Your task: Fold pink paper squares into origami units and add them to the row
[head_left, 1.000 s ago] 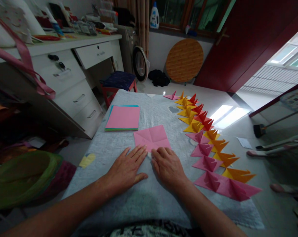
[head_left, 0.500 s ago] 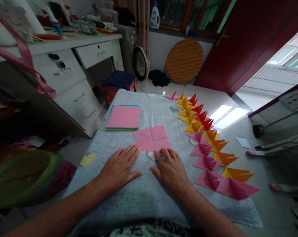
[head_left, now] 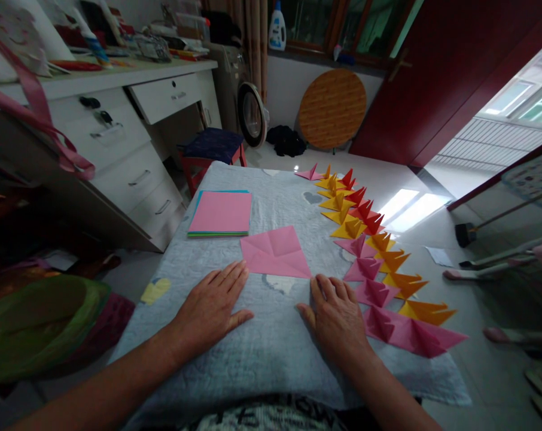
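A creased pink sheet of origami paper (head_left: 276,251) lies flat on the cloth-covered table, its fold lines crossing near the middle. My left hand (head_left: 217,299) rests flat with fingers stretched, the fingertips at the sheet's near left corner. Palm down by the near right corner lies my right hand (head_left: 338,311), fingers slightly bent and apart, holding nothing. Beyond my left hand sits a stack of square paper (head_left: 220,212), pink on top with blue and green edges below. Folded pink paper cranes (head_left: 378,323) stand close to the right of my right hand.
Yellow and orange folded paper pieces (head_left: 349,227) and red ones (head_left: 367,214) run in rows along the table's right side. A stool (head_left: 212,146) stands past the far left corner. A green-lined bin (head_left: 42,329) is at the left, near a white drawer desk (head_left: 131,161).
My right hand has slid to the right along the sheet's near edge, to its right corner. My left hand stays by the left corner. The view has shifted slightly.
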`<state>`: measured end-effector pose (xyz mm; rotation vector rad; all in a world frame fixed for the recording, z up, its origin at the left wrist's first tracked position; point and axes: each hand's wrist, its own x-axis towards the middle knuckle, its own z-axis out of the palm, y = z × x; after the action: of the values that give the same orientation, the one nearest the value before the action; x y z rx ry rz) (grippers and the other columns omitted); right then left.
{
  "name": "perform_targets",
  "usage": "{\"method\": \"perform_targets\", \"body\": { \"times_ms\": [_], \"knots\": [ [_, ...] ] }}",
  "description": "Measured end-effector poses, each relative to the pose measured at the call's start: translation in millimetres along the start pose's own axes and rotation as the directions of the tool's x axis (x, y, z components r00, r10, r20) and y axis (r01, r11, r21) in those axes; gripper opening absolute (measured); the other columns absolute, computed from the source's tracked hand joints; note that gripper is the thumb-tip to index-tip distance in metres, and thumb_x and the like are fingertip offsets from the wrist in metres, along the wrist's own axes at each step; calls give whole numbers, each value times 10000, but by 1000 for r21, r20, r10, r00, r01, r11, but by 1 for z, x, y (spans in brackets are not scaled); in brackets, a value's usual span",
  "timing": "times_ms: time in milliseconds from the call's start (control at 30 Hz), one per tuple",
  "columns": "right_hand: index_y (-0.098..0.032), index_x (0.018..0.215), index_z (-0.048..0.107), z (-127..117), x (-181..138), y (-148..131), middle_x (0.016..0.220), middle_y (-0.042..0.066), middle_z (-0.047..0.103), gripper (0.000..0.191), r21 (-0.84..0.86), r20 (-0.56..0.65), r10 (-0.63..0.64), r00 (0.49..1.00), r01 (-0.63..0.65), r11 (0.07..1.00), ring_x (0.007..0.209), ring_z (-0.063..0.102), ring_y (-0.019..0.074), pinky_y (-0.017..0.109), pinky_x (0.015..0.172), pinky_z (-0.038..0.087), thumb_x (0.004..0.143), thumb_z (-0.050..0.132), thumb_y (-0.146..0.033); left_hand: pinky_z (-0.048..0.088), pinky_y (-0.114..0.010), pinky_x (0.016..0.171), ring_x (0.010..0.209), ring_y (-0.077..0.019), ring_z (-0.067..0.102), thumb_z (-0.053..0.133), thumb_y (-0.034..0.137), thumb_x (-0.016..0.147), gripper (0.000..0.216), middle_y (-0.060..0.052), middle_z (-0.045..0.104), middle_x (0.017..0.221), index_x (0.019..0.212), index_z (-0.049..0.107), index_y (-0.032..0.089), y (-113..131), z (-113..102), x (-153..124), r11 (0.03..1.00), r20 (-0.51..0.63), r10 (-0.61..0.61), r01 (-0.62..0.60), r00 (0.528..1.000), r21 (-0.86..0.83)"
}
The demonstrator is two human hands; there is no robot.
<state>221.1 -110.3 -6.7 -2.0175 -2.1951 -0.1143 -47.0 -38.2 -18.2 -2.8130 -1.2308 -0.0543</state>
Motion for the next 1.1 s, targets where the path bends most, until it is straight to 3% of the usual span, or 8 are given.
{"method": "perform_targets", "body": {
  "times_ms": [100, 233, 367, 500, 600, 767, 933, 1100],
  "knots": [
    [-116, 1190, 655, -10, 3, 0, 1279, 185, 632, 368, -23, 68, 55, 996, -54, 998, 1160, 534, 366, 515, 1008, 409, 933, 624, -378, 392, -441, 1119, 1394, -307, 476, 536, 579, 923, 678, -169, 482, 1525, 1420, 526, 118, 0, 0, -1, 1000, 3, -3, 3, 1000, -1],
    [-172, 920, 698, -27, 19, -3, 1087, 140, 689, 255, 0, 160, 105, 982, -106, 994, 1041, 601, 316, 449, 920, 452, 991, 501, -318, 421, -459, 1102, 1370, -330, 499, 597, 539, 901, 660, -200, 517, 1489, 1383, 547, 91, 1, -7, 3, 1000, 16, -4, 4, 1000, -31],
    [-120, 1248, 584, -32, 42, -6, 1095, 148, 686, 343, 127, 155, 151, 976, -171, 977, 1033, 612, 302, 410, 902, 460, 945, 564, -281, 508, -434, 1007, 1239, -314, 611, 601, 406, 917, 428, -185, 634, 1351, 1245, 609, 130, -3, -25, 19, 991, 63, -42, 49, 997, -125],
    [-124, 1186, 616, -25, 62, -3, 1114, 158, 654, 338, 213, 183, 104, 978, -143, 967, 1064, 576, 320, 426, 931, 451, 870, 650, -239, 569, -437, 874, 1030, -298, 692, 598, 334, 903, 361, -143, 700, 1146, 1214, 558, 157, -11, -32, 37, 948, 75, -177, 191, 981, -256],
    [-150, 1065, 668, -14, 68, 1, 1178, 162, 615, 244, 269, 108, 71, 992, -98, 958, 1080, 537, 329, 455, 952, 443, 824, 681, -186, 465, -497, 1076, 1294, -340, 533, 709, 347, 803, 615, -187, 539, 1392, 1333, 468, 149, -18, -19, 45, 938, -59, -143, 116, 988, -328],
    [-203, 882, 654, 7, 66, 2, 1089, 113, 634, 160, 429, -27, 24, 999, -10, 903, 1045, 526, 294, 445, 931, 439, 797, 624, -71, 378, -576, 1142, 1413, -388, 365, 765, 336, 743, 862, -197, 323, 1538, 1472, 328, 191, -25, 4, 47, 904, -135, -157, 87, 978, -418],
    [-208, 787, 563, 16, 67, 9, 961, 69, 601, 233, 620, -131, -24, 991, 101, 778, 936, 547, 228, 364, 843, 459, 733, 501, 10, 304, -662, 1157, 1461, -436, 240, 813, 359, 723, 903, -172, 192, 1600, 1488, 346, 255, -29, 7, 47, 872, -195, -137, 25, 971, -489],
    [-222, 796, 525, 16, 69, 20, 1008, 58, 587, 210, 741, -271, 1, 962, 208, 639, 986, 597, 201, 338, 862, 475, 777, 474, -18, 345, -606, 1165, 1485, -362, 260, 743, 236, 800, 761, -145, 159, 1614, 1468, 381, 289, -34, 4, 49, 791, -264, -139, -54, 955, -609]
  ]
}}
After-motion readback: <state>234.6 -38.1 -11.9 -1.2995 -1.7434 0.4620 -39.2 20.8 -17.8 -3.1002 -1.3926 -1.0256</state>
